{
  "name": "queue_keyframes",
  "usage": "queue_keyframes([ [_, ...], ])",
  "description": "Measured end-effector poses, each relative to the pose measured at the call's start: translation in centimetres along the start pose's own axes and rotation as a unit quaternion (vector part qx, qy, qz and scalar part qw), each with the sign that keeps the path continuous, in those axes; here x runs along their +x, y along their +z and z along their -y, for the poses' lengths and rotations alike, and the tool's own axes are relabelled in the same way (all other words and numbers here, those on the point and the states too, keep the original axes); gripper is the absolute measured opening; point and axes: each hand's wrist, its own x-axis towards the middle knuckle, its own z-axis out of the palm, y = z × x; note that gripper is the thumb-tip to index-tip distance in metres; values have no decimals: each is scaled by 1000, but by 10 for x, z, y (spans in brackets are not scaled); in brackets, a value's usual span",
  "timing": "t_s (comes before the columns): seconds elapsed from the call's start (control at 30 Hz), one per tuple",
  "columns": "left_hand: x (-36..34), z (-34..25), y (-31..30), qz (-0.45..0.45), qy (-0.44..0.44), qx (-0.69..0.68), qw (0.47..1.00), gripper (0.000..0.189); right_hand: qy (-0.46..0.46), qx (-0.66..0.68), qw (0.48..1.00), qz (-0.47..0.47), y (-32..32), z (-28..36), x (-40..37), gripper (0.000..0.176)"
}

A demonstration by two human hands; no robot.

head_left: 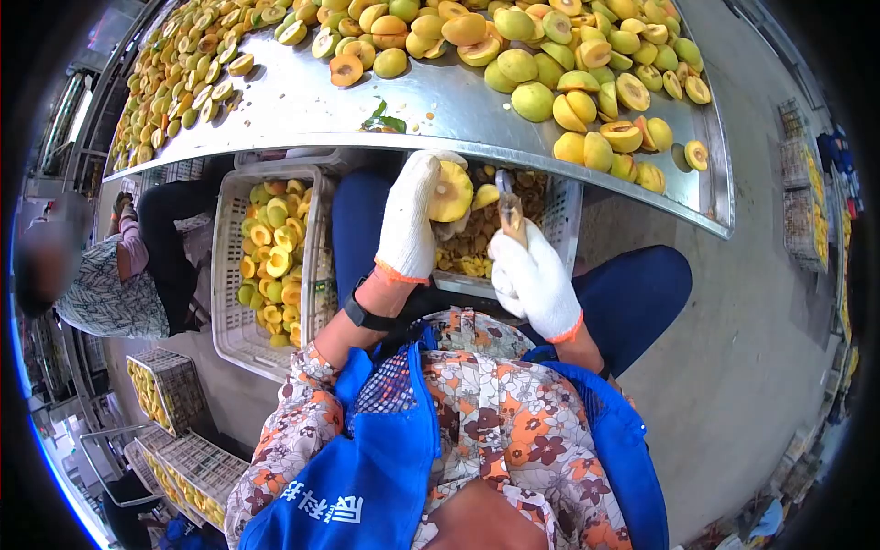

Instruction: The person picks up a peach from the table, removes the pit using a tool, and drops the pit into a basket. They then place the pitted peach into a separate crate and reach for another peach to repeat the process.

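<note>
My left hand (412,215), in a white glove, holds a yellow fruit half (451,192) with its cut face showing, near the front edge of the metal table (458,124). Just to the right, my right hand (536,280), also gloved, is closed around the handle of a small tool (511,215) whose metal end points up toward the table edge. Both hands are above a crate (566,220) of fruit pieces and scraps between my knees. The fruit and the tool are apart.
Halved fruit (559,78) is heaped over the table's far side. A white crate (225,266) of fruit halves stands left of my leg. Beyond it sits another person (110,284). More filled crates (188,467) are at the lower left, and stacked crates (802,188) at the right.
</note>
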Motion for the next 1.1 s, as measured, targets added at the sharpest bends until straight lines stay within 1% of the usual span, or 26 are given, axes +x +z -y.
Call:
queue_keyframes([
  [0.03, -3, -4, 5, -33, -18, 2, 999, 39, 2, 0, 1000, 0, 1, -2, 2, 21],
  [0.07, -6, -4, 7, -68, -40, 5, 997, 40, -53, -97, 994, -4, 3, -6, 2, 26],
  [0.1, -7, -2, 7, -68, -45, 6, 997, 40, -109, -193, 975, -9, 4, -10, 3, 30],
  [0.13, -7, -1, 7, -50, -28, -4, 998, 36, -150, -277, 949, -29, 5, -12, 5, 40],
  [0.17, -6, 1, 6, -31, -10, -14, 999, 32, -150, -275, 949, -31, 6, -12, 7, 40],
  [0.2, -1, 6, 6, -10, 78, 49, 996, 32, -157, -343, 925, -43, 7, -12, 9, 36],
  [0.23, -1, 9, 5, -9, 76, 49, 996, 32, -163, -408, 896, -55, 7, -13, 10, 33],
  [0.27, -2, 11, 6, -9, 107, 104, 989, 38, -161, -408, 897, -56, 4, -17, 12, 33],
  [0.3, -2, 10, 7, -9, 139, 159, 977, 44, -227, -450, 862, -56, 1, -23, 16, 37],
  [0.33, -2, 11, 8, -9, 138, 159, 978, 44, -291, -489, 820, -55, -1, -26, 18, 42],
  [0.37, -2, 13, 7, -8, 140, 167, 976, 43, -291, -489, 821, -56, -2, -29, 18, 42],
  [0.43, -3, 15, 9, -6, 141, 175, 974, 42, -157, -450, 875, -84, 5, -23, 15, 43],
  [0.57, -7, 17, 14, -20, 145, 191, 971, 37, -133, -433, 889, -69, 2, -29, 17, 41],
  [0.63, -8, 17, 17, -29, 145, 196, 970, 35, -217, -447, 867, -39, -3, -36, 23, 44],
  [0.67, -8, 17, 18, -32, 160, 206, 965, 34, -217, -447, 867, -40, -5, -38, 22, 44],
  [0.73, -10, 17, 21, -35, 174, 218, 960, 33, -175, -386, 905, -33, 1, -32, 19, 40],
  [0.77, -10, 15, 23, -37, 169, 210, 962, 30, -176, -386, 905, -33, 0, -33, 20, 40],
  [0.83, -10, 16, 23, -39, 162, 203, 965, 26, -162, -301, 940, -15, -2, -37, 21, 36],
  [0.87, -6, 17, 20, -25, 171, 212, 962, 27, -163, -300, 940, -15, -2, -36, 21, 36],
  [0.93, -5, 20, 19, -10, 178, 221, 959, 27, -86, -181, 980, 14, 1, -30, 16, 29],
  [0.97, -5, 21, 20, -8, 186, 202, 961, 27, -86, -180, 980, 14, 4, -23, 12, 29],
  [1.0, -5, 22, 20, -5, 196, 184, 963, 28, -7, -61, 997, 53, 8, -11, 7, 23],
  [1.03, -5, 24, 19, -4, 196, 185, 963, 28, 72, 59, 992, 90, 11, -5, 4, 16],
  [1.1, -3, 26, 19, 16, 178, 149, 973, 29, 75, 68, 991, 87, 6, -6, 6, 16],
])
